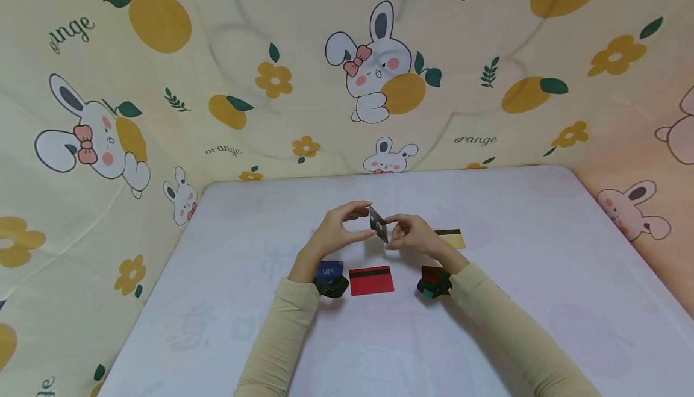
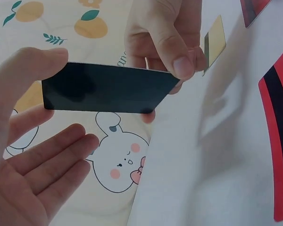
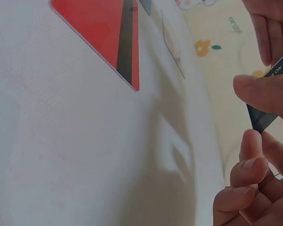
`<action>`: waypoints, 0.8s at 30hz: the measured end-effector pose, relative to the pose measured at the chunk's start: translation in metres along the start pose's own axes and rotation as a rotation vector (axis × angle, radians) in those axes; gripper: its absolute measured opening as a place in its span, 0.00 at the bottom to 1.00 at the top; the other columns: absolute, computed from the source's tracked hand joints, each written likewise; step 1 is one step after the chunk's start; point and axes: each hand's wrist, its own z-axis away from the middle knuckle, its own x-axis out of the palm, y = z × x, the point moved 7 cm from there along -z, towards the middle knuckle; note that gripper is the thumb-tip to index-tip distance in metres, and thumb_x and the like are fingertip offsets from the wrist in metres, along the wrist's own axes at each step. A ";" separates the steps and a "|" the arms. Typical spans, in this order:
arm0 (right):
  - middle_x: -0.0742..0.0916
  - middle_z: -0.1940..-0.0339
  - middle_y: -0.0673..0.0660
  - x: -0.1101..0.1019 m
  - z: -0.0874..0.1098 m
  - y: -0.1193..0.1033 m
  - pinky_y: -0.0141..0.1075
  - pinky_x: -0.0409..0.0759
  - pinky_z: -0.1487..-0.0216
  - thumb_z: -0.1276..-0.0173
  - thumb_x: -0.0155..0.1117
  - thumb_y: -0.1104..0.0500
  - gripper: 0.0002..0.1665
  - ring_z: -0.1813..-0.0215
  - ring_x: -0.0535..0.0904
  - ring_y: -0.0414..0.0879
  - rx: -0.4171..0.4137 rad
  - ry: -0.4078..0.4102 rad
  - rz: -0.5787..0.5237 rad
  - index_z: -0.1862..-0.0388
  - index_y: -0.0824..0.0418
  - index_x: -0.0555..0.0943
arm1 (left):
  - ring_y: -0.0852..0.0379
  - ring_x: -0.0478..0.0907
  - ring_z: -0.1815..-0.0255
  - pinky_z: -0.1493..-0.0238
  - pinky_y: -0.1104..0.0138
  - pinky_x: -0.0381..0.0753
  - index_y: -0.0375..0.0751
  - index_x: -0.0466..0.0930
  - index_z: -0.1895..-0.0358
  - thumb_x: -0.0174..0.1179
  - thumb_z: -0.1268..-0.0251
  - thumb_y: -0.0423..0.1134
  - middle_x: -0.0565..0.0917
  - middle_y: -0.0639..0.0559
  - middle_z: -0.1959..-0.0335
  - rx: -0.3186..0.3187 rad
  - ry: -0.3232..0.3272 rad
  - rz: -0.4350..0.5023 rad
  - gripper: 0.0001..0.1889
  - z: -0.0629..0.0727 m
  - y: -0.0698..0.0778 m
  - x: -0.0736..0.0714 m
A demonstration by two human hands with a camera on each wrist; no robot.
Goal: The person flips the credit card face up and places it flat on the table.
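Observation:
A black card (image 1: 378,224) is held up on its edge above the table between both hands. My left hand (image 1: 336,228) pinches one end by its corners, thumb and a finger at opposite edges. In the left wrist view the card's plain dark face (image 2: 104,88) shows, with the left hand's other fingers stretched out below it. My right hand (image 1: 414,234) pinches the opposite end between thumb and fingers. White print appears on the other face of the card (image 3: 260,117) in the right wrist view, where the right thumb covers much of it.
On the white table (image 1: 217,300) lie a red card (image 1: 372,281) with a black stripe, a blue VIP card (image 1: 329,269), a yellow card (image 1: 455,238) and a dark red card (image 1: 432,273) partly behind the right wrist camera. A patterned cloth (image 1: 303,35) hangs behind.

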 end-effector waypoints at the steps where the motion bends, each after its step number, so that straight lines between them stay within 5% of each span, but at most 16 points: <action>1: 0.80 0.75 0.52 -0.001 0.000 0.000 0.29 0.72 0.70 0.49 0.75 0.65 0.35 0.74 0.72 0.39 0.001 0.002 0.000 0.40 0.69 0.75 | 0.49 0.81 0.42 0.36 0.60 0.76 0.42 0.73 0.37 0.71 0.47 0.40 0.83 0.43 0.45 0.000 0.001 -0.005 0.31 0.000 -0.001 0.000; 24: 0.80 0.75 0.52 -0.013 0.004 0.002 0.30 0.71 0.70 0.49 0.75 0.65 0.36 0.74 0.71 0.42 0.029 0.030 0.048 0.40 0.67 0.75 | 0.48 0.82 0.45 0.38 0.57 0.77 0.40 0.72 0.36 0.71 0.46 0.40 0.84 0.41 0.49 -0.029 -0.006 -0.011 0.32 0.003 -0.012 -0.001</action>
